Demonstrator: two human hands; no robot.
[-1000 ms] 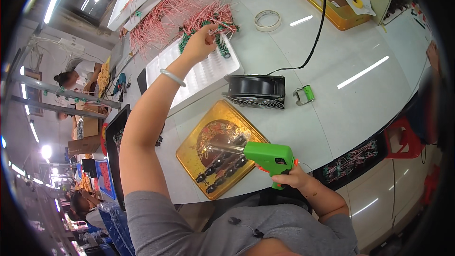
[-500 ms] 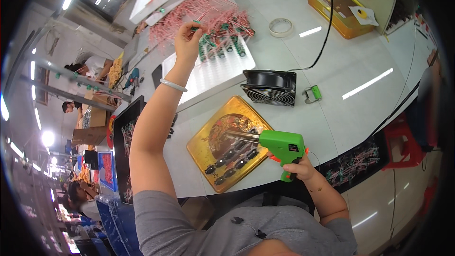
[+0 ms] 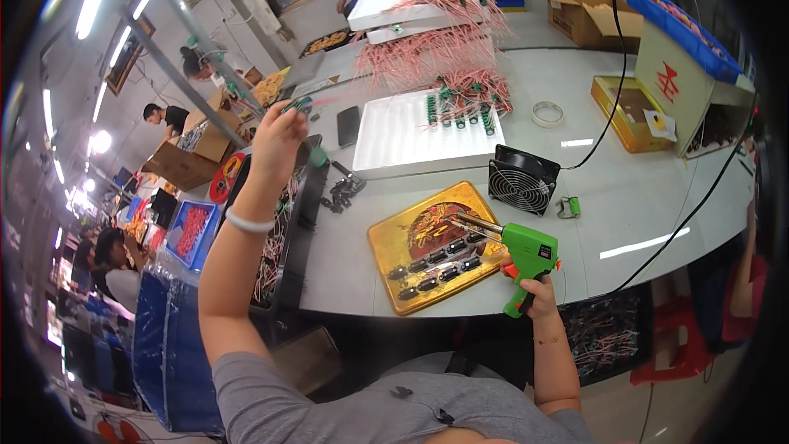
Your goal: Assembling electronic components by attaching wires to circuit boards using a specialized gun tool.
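By the front edge of the bench [image 3: 341, 275], the right hand [image 3: 538, 299] has its fingers wrapped round the grip of a green gun [image 3: 532, 249], tip above the gold tin [image 3: 393, 234] bearing black parts [image 3: 428, 285]. Past it, toward the left edge, the left hand [image 3: 283, 136] hangs near the black tray [image 3: 310, 185], fingers pinched shut on a blurred green wired piece [image 3: 297, 104]. Carrying that piece seems the step in hand; the next move calls for a clean release. Beyond sits the white tray [image 3: 390, 133].

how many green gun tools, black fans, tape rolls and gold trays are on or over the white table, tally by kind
Green gun tool: 1
Black fan: 1
Tape roll: 1
Gold trays: 2
Total: 5
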